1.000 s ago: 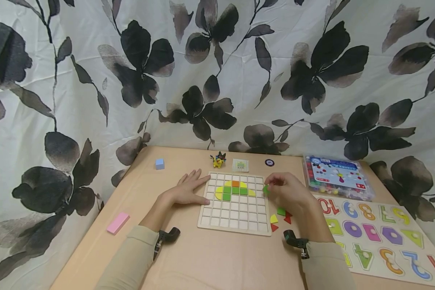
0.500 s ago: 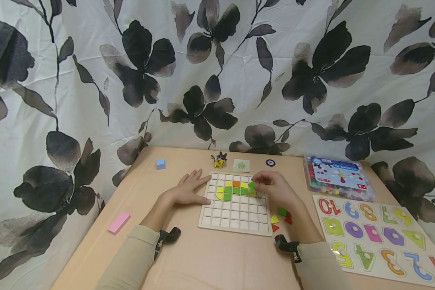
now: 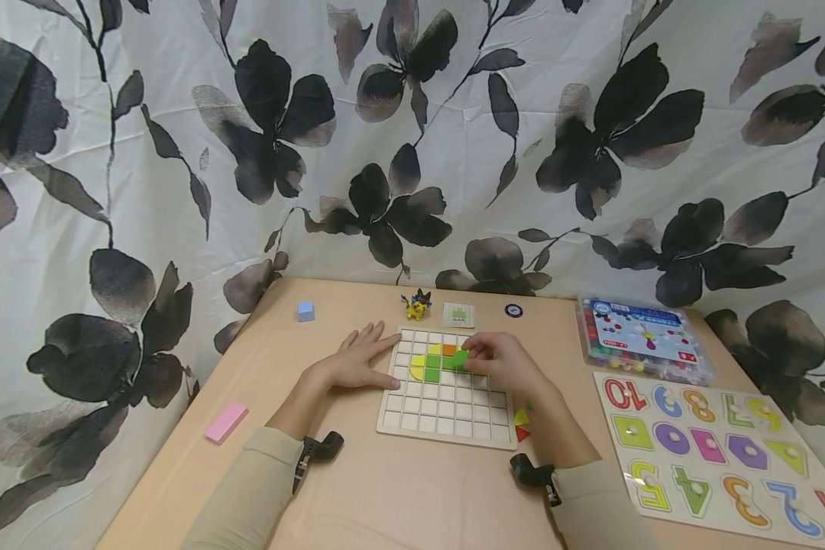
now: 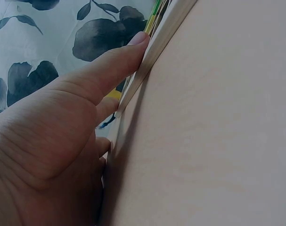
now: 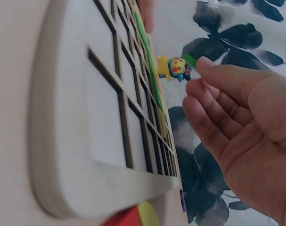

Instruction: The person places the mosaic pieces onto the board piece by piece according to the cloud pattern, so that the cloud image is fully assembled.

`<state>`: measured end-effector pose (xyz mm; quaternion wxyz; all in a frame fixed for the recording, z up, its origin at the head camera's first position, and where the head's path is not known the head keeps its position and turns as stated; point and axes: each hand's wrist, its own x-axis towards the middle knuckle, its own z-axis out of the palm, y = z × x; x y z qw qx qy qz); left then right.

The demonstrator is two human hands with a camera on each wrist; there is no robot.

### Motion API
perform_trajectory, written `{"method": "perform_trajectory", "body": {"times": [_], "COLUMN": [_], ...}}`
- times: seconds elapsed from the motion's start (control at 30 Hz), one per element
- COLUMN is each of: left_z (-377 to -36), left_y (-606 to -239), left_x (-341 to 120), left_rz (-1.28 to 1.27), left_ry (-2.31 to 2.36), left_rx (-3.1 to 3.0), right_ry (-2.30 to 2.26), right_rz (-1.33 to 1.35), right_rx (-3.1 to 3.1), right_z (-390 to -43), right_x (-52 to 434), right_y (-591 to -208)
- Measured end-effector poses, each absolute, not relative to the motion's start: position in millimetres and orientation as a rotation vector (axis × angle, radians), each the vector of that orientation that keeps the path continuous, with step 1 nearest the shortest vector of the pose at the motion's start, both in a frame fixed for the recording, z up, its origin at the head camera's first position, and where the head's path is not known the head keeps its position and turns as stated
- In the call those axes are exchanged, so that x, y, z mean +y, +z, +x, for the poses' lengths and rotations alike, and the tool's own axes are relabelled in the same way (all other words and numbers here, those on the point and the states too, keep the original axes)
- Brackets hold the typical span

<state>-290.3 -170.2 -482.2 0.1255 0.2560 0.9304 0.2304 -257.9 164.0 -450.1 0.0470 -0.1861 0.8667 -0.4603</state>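
Observation:
A white grid board (image 3: 426, 412) lies on the table, with green, yellow and orange tiles set in its upper cells. My left hand (image 3: 347, 367) rests at the board's left edge, fingers spread; in the left wrist view its thumb (image 4: 119, 61) touches the rim. Between thumb and fingertips my right hand (image 3: 505, 363) pinches a green tile (image 5: 190, 60), held above the upper right part of the board. In the right wrist view that tile shows edge-on, apart from the grid. The right hand hides some of the yellow tiles beneath it.
Loose yellow (image 3: 521, 417) and red (image 3: 522, 434) pieces lie right of the board. Behind it stand a small yellow figurine (image 3: 417, 305), a pattern card (image 3: 459, 315) and a dark disc (image 3: 513, 310). A bead box (image 3: 642, 340) and number puzzle (image 3: 715, 451) occupy the right side.
My right hand has moved left from the board's right edge to over its upper tiles, carrying the green tile. The left hand has stayed on the left edge.

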Motion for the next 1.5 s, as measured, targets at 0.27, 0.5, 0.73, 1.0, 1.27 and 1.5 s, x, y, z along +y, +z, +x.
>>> {"method": "perform_trajectory", "body": {"times": [0.27,0.5,0.73,1.0,1.27,1.5], "left_z": [-288,-289,-290,-289,-290,-291], "left_y": [-481,-483,-484,-483,-479,-480], "left_x": [-169,-170,-169,-170,-169,-169], "left_rz": [0.732,0.743,0.742,0.751,0.746,0.722], "left_ry": [0.673,0.674,0.656,0.653,0.666,0.658], "left_rx": [2.703,2.701,2.701,2.707,2.706,2.704], "right_ry": [-1.257,-1.134,-1.108,-1.064,-1.041,-1.036], "right_rz": [-0.563,-0.551,-0.565,-0.567,-0.561,-0.568], "right_rx": [2.7,2.719,2.727,2.739,2.741,2.745], "right_z": [-254,-251,-250,-250,-253,-253], "right_x": [151,144,142,142,141,141], "right_y": [-453,-458,-460,-461,-463,-463]}}
